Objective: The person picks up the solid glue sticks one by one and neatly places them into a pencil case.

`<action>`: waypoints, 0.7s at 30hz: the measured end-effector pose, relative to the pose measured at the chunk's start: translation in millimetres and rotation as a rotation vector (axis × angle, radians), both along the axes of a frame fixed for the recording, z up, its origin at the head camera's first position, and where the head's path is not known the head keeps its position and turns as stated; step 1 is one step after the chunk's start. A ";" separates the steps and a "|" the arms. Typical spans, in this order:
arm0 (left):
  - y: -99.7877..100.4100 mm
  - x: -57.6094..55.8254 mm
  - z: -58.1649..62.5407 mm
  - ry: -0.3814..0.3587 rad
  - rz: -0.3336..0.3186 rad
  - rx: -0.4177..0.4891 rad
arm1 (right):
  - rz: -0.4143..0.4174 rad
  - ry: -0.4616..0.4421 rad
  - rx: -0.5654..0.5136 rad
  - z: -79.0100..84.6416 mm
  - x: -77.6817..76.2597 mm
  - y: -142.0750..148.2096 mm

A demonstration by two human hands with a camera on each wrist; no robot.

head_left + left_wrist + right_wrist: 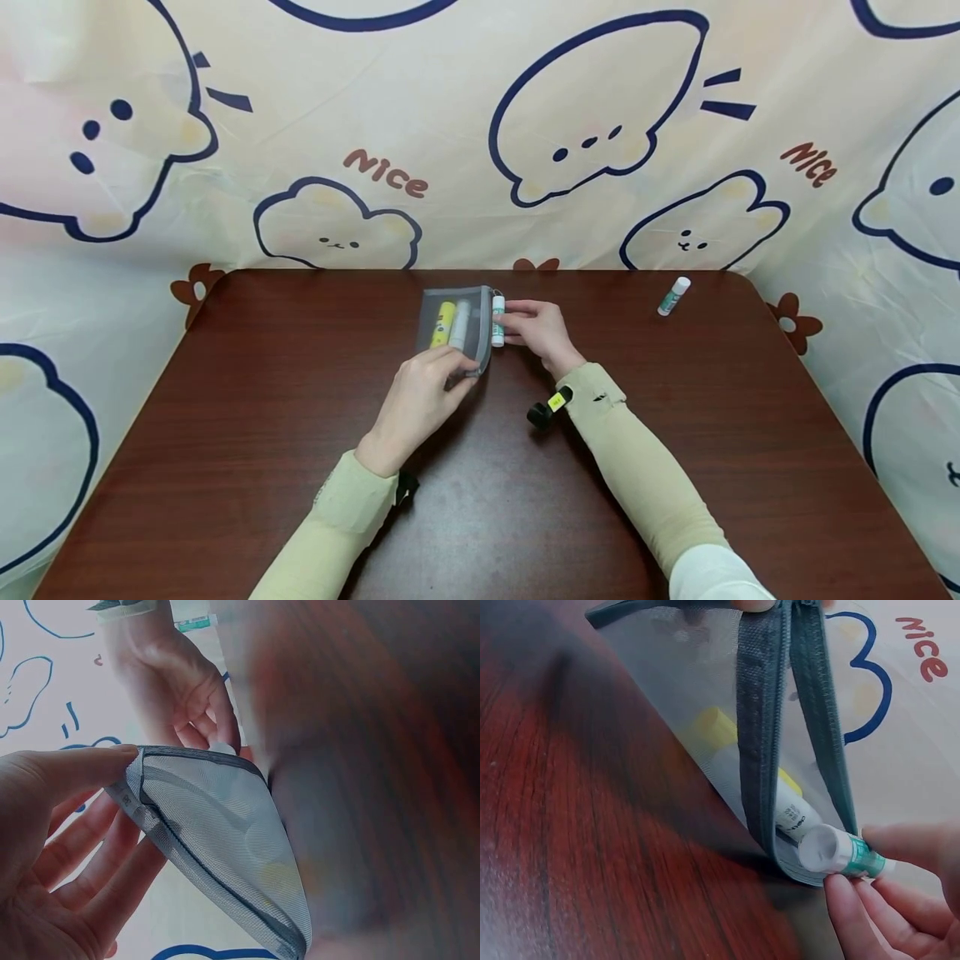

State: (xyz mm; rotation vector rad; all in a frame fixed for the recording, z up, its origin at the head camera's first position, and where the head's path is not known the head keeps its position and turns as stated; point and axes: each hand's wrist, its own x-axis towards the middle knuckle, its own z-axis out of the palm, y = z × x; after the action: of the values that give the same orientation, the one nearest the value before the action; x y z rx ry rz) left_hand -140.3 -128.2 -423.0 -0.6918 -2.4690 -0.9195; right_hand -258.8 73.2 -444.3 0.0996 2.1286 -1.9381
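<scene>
My left hand (427, 387) pinches the near corner of a grey mesh zipper pouch (474, 329), holding its zipped edge apart. Through the mesh show a yellow glue stick (443, 325) and a white glue stick (460, 325), lying side by side. Between thumb and fingers, my right hand (542, 332) grips a white-and-green glue stick (845, 852). In the right wrist view its capped end is right at the pouch's mouth, between the two zipper bands (759, 735). In the left wrist view my left thumb (90, 769) presses on the pouch's corner.
Another white-and-green glue stick (673, 297) lies at the far right of the dark wooden table (262, 442). A cream curtain (450, 108) with cartoon drawings hangs behind the table's back edge and along both sides. Black straps with small devices (551, 408) sit at the wrists.
</scene>
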 end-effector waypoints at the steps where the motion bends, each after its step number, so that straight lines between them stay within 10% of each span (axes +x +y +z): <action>1: -0.1 -0.2 0.0 -0.002 0.000 0.000 | -0.004 -0.004 -0.001 -0.6 -1.0 -0.9; 21: -0.7 -1.1 -0.1 -0.031 0.010 -0.010 | 0.004 0.042 0.033 1.4 0.9 -4.5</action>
State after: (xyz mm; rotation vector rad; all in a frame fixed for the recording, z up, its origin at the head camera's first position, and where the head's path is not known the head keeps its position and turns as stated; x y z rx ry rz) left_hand -141.4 -128.9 -423.1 -0.6728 -2.5033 -0.9216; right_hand -257.9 68.8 -442.9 0.0611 2.1860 -1.9192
